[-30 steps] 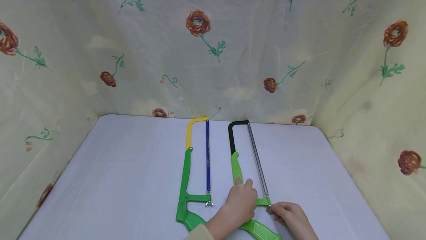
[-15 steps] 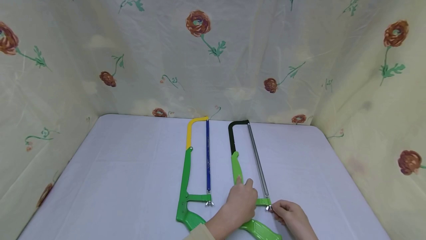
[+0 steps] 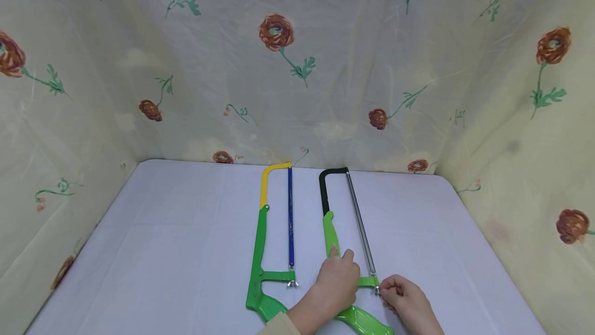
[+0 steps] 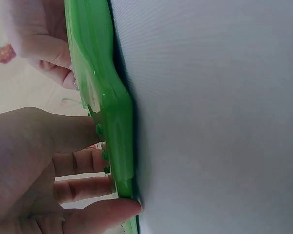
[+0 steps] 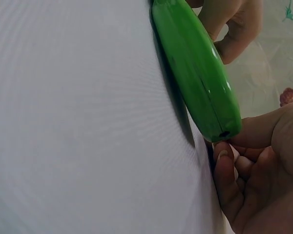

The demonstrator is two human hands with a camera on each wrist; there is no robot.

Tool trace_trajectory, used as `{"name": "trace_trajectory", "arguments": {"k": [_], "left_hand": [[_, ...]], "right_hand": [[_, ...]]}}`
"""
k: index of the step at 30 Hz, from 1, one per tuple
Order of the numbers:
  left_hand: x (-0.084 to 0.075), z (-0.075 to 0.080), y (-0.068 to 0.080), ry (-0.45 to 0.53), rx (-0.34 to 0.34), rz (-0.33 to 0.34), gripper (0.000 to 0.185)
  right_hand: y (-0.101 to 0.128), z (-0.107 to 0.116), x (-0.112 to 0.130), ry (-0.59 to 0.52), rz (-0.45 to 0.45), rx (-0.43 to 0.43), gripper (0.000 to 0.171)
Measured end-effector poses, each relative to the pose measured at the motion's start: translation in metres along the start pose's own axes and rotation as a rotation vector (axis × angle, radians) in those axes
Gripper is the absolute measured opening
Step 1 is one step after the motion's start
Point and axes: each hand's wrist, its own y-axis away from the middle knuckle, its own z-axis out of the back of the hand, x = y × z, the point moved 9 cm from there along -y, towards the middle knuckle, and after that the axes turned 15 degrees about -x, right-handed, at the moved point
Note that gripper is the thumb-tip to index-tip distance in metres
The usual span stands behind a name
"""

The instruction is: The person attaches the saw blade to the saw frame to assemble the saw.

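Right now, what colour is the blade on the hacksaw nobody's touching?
Blue. The untouched hacksaw's blade runs beside its yellow-and-green frame; clearest in the head view.

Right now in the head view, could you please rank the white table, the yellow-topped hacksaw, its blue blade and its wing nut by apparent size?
1. White table
2. Yellow-topped hacksaw
3. Blue blade
4. Wing nut
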Motion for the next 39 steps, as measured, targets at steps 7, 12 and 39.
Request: {"name": "trace_trajectory", "arguments": {"k": [7,12,39], "left_hand": [[-0.0002,-0.0011,0.0002,0.008,0.012,0.002,0.034],[-0.0002,-0.0008,0.0001,0.006,0.016,0.001,0.034],[-0.0005,-0.0030,-0.0007,0.025,0.033,0.008,0.034]], "right_hand": [[0.0012,0.0017,0.0016,0.040,0.015,-0.015,0.008],[0.0009,0.0025,0.0025,0.061,0.020,-0.021,0.009],[0.0039,0.0018,0.0037,0.023,-0.020,0.040,0.021]]}}
